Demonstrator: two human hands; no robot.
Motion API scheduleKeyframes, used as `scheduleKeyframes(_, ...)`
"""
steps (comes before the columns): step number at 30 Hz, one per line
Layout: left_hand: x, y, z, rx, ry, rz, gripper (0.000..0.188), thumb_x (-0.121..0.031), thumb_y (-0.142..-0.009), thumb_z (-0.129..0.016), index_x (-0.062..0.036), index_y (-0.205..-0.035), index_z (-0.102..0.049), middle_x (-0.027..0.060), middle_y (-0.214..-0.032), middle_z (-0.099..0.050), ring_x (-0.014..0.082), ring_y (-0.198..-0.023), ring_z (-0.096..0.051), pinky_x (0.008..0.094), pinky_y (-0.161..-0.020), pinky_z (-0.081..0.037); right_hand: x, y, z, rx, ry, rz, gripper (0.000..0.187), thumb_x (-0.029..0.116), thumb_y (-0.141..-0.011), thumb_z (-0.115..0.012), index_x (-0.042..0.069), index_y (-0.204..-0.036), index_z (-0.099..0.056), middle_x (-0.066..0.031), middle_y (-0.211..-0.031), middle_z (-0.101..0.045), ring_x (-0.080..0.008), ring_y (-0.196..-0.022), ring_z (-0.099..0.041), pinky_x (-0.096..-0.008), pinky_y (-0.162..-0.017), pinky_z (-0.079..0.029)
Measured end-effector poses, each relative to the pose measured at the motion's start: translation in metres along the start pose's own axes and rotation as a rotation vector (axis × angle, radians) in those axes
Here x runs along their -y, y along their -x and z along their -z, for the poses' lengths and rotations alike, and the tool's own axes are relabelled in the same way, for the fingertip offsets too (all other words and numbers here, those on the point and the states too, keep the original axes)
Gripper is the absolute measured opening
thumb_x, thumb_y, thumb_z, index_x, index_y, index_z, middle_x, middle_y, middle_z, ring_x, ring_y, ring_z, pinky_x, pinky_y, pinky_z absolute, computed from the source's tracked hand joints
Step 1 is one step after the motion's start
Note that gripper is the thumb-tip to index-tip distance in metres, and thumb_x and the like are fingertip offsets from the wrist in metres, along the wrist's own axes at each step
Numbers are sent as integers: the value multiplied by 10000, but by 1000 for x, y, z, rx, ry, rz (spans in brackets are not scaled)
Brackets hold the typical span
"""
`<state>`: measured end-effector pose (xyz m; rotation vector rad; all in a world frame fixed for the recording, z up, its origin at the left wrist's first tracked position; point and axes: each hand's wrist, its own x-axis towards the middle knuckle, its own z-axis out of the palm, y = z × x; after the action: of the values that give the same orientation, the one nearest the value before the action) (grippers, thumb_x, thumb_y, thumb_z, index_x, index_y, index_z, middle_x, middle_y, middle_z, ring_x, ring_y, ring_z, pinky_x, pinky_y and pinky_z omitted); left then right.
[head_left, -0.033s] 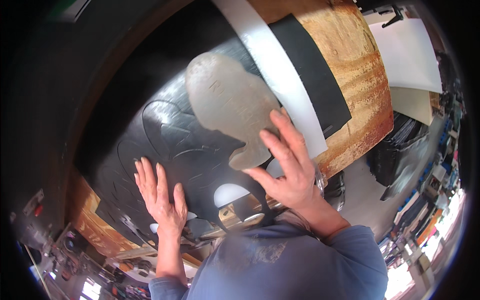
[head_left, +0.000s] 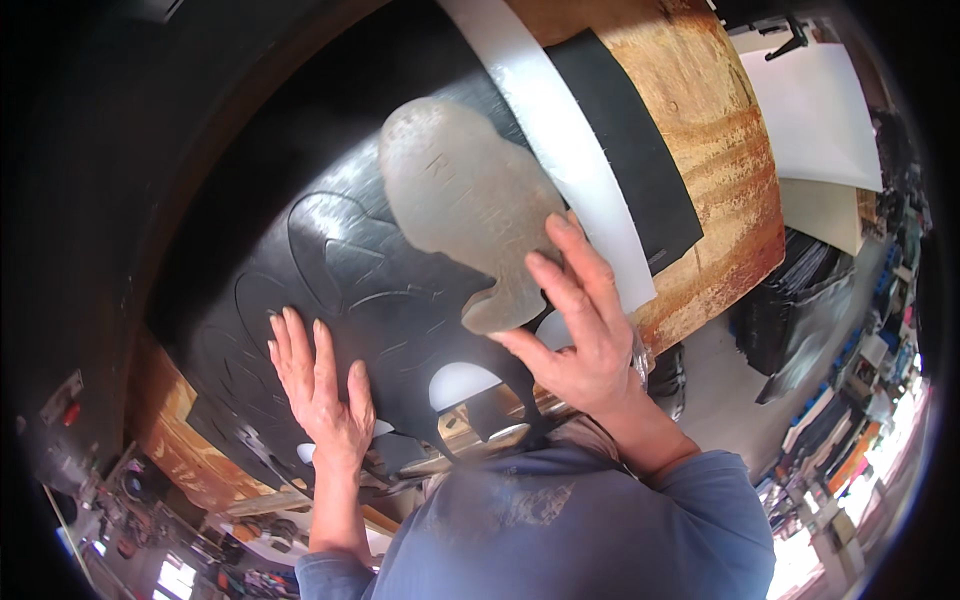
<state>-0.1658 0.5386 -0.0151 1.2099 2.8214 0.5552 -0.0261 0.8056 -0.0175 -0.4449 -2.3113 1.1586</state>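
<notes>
A grey, flat, sole-shaped cutting die (head_left: pixel 460 175) with scratched marks lies on or just above a black sheet (head_left: pixel 400 300); I cannot tell whether it touches. My right hand (head_left: pixel 585 320) grips its narrower near end, thumb at the near edge and fingers along the right side. My left hand (head_left: pixel 325 390) rests flat on the black sheet to the left, fingers stretched and holding nothing. Curved sole-like outlines are cut in the sheet between the hand and the die. Near my body, openings in the sheet show a white layer (head_left: pixel 463 385) beneath.
A white strip (head_left: pixel 570 130) runs along the die's right, with another black piece (head_left: pixel 630 150) beyond it. Under these is a worn wooden board (head_left: pixel 715 130). White sheets (head_left: pixel 815 120) lie at the far right, above a dark wrapped stack (head_left: pixel 790 300). A dark machine body (head_left: pixel 90 200) stands at left.
The die has shifted slightly up and to the right, with my right hand still on it. My left hand stays in place.
</notes>
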Motion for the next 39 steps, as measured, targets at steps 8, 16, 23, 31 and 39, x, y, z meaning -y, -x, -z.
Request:
scheduleKeyframes(8, -2, -6, -3, -69, 58, 5, 697, -20, -889, -769, -61, -1550, -556, 260, -1665, -434, 467, -1576, -358, 605, -1272, -279, 1, -6, 0, 10, 104, 45, 755, 106, -708, -970, -59, -1367, -641, -254, -1555, -537, -456, -1422, -553, -482, -1136, -526)
scheduleKeyframes(16, -18, 27, 18, -266, 351, -82, 465, 62, -890, -730, 11, -1347, -665, 246, -1380, -676, 465, -1304, -638, 541, -1116, -502, -5, -3, -8, -40, 101, 123, 724, 113, -741, -958, -41, -1372, -640, -259, -1537, -550, -454, -1410, -564, -470, -1116, -537)
scheduleKeyframes(23, -86, 105, -4, -227, 505, -4, 180, 14, -833, -810, -40, -971, -706, 120, -963, -723, 315, -863, -724, 393, -742, -589, -3, -6, -18, -92, 112, 158, 722, 143, -744, -957, -6, -1380, -649, -217, -1535, -553, -387, -1398, -576, -443, -1134, -507)
scheduleKeyframes(31, -82, 111, -35, -375, 274, 9, 148, -76, -898, -811, -54, -897, -665, 111, -908, -660, 338, -719, -696, 425, -629, -562, 70, -40, 39, -315, -58, 398, 190, 39, -877, -823, -3, -1034, -724, -121, -1003, -722, -240, -922, -710, -364, -809, -571)
scheduleKeyframes(39, -90, 100, -35, -441, 255, 46, 135, -141, -964, -760, -65, -891, -676, 113, -911, -661, 371, -728, -701, 460, -630, -552, 78, -38, 58, -133, -6, 636, 62, 55, -965, -720, 1, -940, -702, -120, -859, -679, -280, -763, -668, -364, -699, -534)
